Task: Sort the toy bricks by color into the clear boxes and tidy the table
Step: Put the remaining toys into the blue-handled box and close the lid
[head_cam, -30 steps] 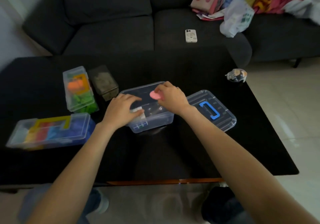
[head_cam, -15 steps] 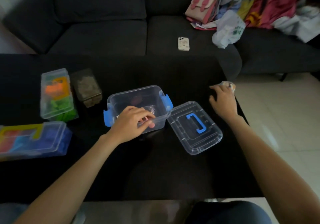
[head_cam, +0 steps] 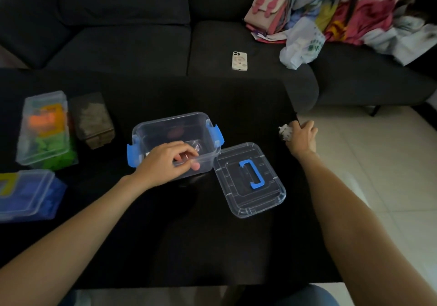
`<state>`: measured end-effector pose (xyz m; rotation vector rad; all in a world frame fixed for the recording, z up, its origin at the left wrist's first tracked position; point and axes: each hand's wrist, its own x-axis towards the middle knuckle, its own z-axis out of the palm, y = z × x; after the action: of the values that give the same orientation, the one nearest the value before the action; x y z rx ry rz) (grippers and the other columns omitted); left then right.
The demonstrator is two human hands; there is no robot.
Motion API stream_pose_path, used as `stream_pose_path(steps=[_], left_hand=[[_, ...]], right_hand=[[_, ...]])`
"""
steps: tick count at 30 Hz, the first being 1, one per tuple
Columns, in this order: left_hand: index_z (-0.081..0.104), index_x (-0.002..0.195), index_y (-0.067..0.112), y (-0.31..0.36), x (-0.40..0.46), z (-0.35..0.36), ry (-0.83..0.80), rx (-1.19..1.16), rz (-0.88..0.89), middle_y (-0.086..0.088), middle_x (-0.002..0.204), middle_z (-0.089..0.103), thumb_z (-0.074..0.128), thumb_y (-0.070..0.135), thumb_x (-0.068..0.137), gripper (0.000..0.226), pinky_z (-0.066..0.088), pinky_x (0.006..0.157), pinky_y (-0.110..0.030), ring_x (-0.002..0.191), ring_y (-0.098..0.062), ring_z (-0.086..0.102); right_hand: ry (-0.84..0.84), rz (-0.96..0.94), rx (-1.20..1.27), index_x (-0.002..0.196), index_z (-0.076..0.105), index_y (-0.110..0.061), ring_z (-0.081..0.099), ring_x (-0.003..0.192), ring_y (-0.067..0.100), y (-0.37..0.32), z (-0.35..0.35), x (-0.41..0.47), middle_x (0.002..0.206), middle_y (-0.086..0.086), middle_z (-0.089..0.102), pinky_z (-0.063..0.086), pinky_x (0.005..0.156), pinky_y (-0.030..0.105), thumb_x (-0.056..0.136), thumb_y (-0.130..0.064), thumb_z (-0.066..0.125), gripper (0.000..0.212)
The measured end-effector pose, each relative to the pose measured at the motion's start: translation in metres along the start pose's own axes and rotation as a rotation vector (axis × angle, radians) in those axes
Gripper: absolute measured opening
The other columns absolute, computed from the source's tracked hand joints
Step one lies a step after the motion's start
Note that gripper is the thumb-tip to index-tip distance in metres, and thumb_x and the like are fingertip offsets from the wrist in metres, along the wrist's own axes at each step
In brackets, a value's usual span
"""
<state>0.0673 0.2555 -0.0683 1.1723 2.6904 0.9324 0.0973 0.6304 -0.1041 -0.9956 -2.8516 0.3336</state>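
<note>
The left hand grasps the open box by its near wall to steady it, while the right hand closes its grip on a crumpled scrap at the worktop edge.

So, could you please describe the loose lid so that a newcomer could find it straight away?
Start at the black table in front of the sofa. Near its middle stands an open clear box with blue latches. The lid lies flat against that box's right side, the only clear piece off its box, with a blue handle on top.
</note>
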Motion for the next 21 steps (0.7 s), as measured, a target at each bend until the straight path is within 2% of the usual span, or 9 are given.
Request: stream_pose_path(steps=[3, 6, 8, 10, 12, 14, 16, 18, 21], left_hand=[[0.061, 0.101, 0.036, 0.003, -0.002, -0.003, -0.015, 0.012, -0.012, 0.021, 0.100, 0.059, 0.046, 0.063, 0.078, 0.039, 0.052, 0.081, -0.031, 0.091, -0.001, 0.060], [0.062, 0.107, 0.033, 0.008, -0.007, -0.008, -0.045, 0.041, -0.023, 0.020, 0.104, 0.059, 0.048, 0.057, 0.081, 0.038, 0.050, 0.085, -0.029, 0.095, 0.000, 0.058], [0.062, 0.113, 0.029, 0.011, -0.012, -0.010, -0.038, 0.122, 0.012, 0.017, 0.109, 0.061, 0.047, 0.056, 0.081, 0.044, 0.045, 0.090, -0.025, 0.099, 0.000, 0.057], [0.065, 0.112, 0.025, 0.009, -0.023, -0.012, 0.039, 0.209, 0.061, 0.012, 0.110, 0.065, 0.056, 0.046, 0.083, 0.037, 0.039, 0.089, -0.022, 0.101, -0.004, 0.059], [0.069, 0.106, 0.020, 0.004, -0.035, -0.016, 0.130, 0.239, 0.080, 0.007, 0.104, 0.069, 0.070, 0.026, 0.081, 0.027, 0.042, 0.086, -0.026, 0.096, -0.010, 0.063], [0.070, 0.103, 0.020, 0.000, -0.044, -0.020, 0.152, 0.241, 0.056, 0.005, 0.100, 0.070, 0.073, 0.017, 0.078, 0.025, 0.047, 0.083, -0.032, 0.092, -0.013, 0.064], [0.070, 0.102, 0.022, -0.001, -0.049, -0.023, 0.153, 0.260, 0.032, 0.006, 0.098, 0.070, 0.072, 0.016, 0.079, 0.024, 0.048, 0.082, -0.033, 0.090, -0.012, 0.063], [0.070, 0.102, 0.023, 0.000, -0.050, -0.023, 0.167, 0.283, 0.017, 0.006, 0.098, 0.069, 0.071, 0.016, 0.079, 0.024, 0.047, 0.082, -0.032, 0.090, -0.013, 0.063], [0.066, 0.106, 0.020, 0.013, -0.056, -0.014, 0.279, 0.283, 0.029, 0.004, 0.103, 0.067, 0.067, 0.020, 0.080, 0.026, 0.040, 0.085, -0.025, 0.095, -0.013, 0.059]], right_hand=[[-0.005, -0.022, 0.262, 0.129, 0.044, -0.016, 0.046, 0.115, 0.031, -0.007, -0.012, -0.025, 0.130, 0.015, 0.043, 0.042, 0.090, 0.038, 0.084, -0.022, 0.067, 0.051], [-0.102, -0.050, 0.800, 0.130, 0.044, -0.017, 0.057, 0.093, 0.007, -0.045, -0.040, -0.061, 0.119, 0.004, 0.056, 0.044, 0.075, 0.019, 0.084, -0.032, 0.068, 0.055], [-0.192, -0.070, 1.041, 0.132, 0.040, -0.020, 0.059, 0.088, 0.003, -0.079, -0.057, -0.084, 0.116, 0.000, 0.057, 0.045, 0.068, 0.015, 0.085, -0.034, 0.066, 0.055], [-0.216, -0.207, 0.997, 0.130, 0.040, -0.020, 0.060, 0.082, 0.001, -0.113, -0.068, -0.105, 0.108, -0.004, 0.057, 0.045, 0.064, 0.013, 0.085, -0.035, 0.067, 0.054], [-0.122, -0.417, 0.691, 0.125, 0.043, -0.020, 0.058, 0.085, 0.003, -0.142, -0.067, -0.119, 0.102, -0.007, 0.057, 0.046, 0.071, 0.019, 0.082, -0.041, 0.068, 0.053], [-0.032, -0.551, 0.368, 0.125, 0.045, -0.023, 0.053, 0.102, 0.017, -0.162, -0.054, -0.123, 0.108, -0.003, 0.060, 0.044, 0.086, 0.035, 0.082, -0.048, 0.064, 0.054], [-0.063, -0.586, 0.217, 0.133, 0.043, -0.025, 0.045, 0.119, 0.026, -0.173, -0.042, -0.124, 0.124, 0.003, 0.058, 0.037, 0.095, 0.042, 0.086, -0.047, 0.059, 0.055], [-0.087, -0.589, 0.285, 0.139, 0.042, -0.024, 0.039, 0.128, 0.027, -0.172, -0.038, -0.125, 0.138, 0.005, 0.049, 0.034, 0.103, 0.041, 0.092, -0.038, 0.055, 0.051], [0.095, -0.468, 0.492, 0.133, 0.049, -0.021, 0.043, 0.126, 0.022, -0.141, -0.038, -0.138, 0.136, 0.004, 0.051, 0.033, 0.100, 0.028, 0.094, -0.024, 0.053, 0.040]])
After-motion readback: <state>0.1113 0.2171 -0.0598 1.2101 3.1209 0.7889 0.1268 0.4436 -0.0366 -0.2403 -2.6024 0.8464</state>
